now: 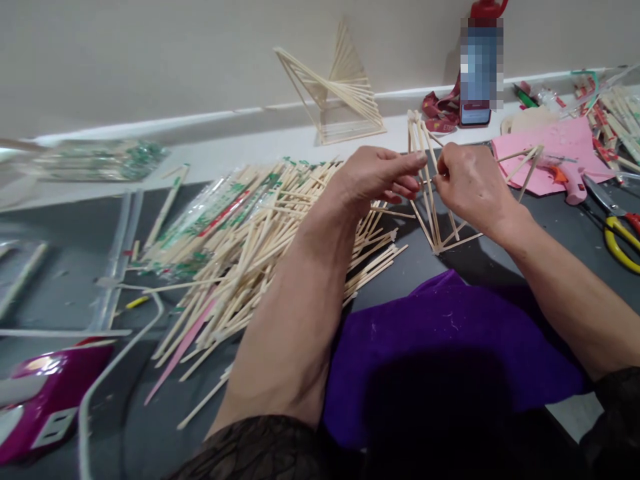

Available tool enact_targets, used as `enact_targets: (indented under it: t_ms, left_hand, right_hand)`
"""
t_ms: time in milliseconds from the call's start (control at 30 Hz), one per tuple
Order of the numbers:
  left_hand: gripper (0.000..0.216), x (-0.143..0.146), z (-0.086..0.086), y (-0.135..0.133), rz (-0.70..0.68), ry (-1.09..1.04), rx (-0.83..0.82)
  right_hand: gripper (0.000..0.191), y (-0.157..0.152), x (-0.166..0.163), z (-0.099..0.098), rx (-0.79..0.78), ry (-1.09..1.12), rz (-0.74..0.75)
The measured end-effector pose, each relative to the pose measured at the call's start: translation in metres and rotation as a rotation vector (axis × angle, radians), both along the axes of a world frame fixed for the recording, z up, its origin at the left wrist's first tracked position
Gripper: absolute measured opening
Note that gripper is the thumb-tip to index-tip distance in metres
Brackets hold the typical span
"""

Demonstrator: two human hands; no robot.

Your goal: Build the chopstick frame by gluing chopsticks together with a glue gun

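Observation:
My left hand (375,177) and my right hand (467,183) meet over a small frame of glued wooden sticks (431,220) that stands on the dark table. Both hands pinch its upright sticks near the top, the left from the left side and the right from the right side. A big loose pile of wooden sticks (250,240), some in printed wrappers, lies to the left under my left forearm.
A finished stick model (340,93) stands by the wall. A pink sheet (560,150) with a pink glue gun (570,183), yellow-handled scissors (620,233), a phone on a red stand (477,80), a purple cloth (450,347) and a magenta device (45,393) surround the work.

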State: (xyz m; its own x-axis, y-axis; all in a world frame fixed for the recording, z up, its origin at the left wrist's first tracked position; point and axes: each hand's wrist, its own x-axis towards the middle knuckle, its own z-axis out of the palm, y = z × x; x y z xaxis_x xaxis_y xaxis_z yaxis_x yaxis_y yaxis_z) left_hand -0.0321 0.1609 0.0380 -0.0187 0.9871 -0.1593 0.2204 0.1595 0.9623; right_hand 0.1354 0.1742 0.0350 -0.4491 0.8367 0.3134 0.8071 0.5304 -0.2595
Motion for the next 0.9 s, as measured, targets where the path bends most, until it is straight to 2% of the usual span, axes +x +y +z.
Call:
enact_targets:
  t_ms: [133,300,600,900]
  left_hand:
    - [0.021,0.008,-0.01,0.005,-0.056,-0.202,-0.092]
    - [0.012,0.02,-0.015,0.01,0.037,-0.364,-0.112]
    - [0.012,0.027,-0.013,0.01,0.126,-0.433,-0.017]
    - [0.014,0.026,-0.014,0.012,0.113,-0.387,0.014]
  right_hand:
    - [0.024,-0.001,0.0,0.001,-0.006,-0.006,-0.007]
    - [0.024,-0.002,-0.001,0.001,-0.015,-0.013,-0.017]
    - [0.027,-0.007,-0.004,0.003,-0.003,-0.022,-0.051]
    - [0.028,-0.005,-0.004,-0.002,0.006,-0.001,-0.028]
